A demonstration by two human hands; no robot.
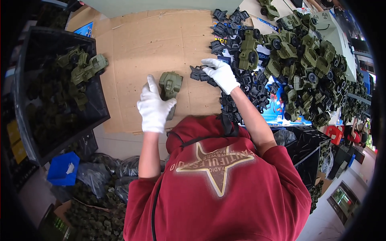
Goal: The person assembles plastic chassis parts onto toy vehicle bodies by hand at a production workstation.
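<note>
Both my hands wear white gloves. My left hand [153, 106] is at an olive-green toy military vehicle [171, 83] that rests on the cardboard. Its thumb lies across the vehicle's near part and its fingers run along the left side, steadying it. To the right, my right hand [220, 75] pinches a black plastic part [198, 74] between thumb and fingers, at the left border of a heap of similar black parts [251, 86]. A gap of bare cardboard separates the pinched part from the vehicle. The glove hides some of that part.
A cardboard sheet [140, 44] covers the worktop. At left stands a black crate [103, 96] with several green toy vehicles inside. A large pile of green vehicles [309, 64] lies at right. Below left are a blue bin [63, 168] and grey plastic bags [94, 176].
</note>
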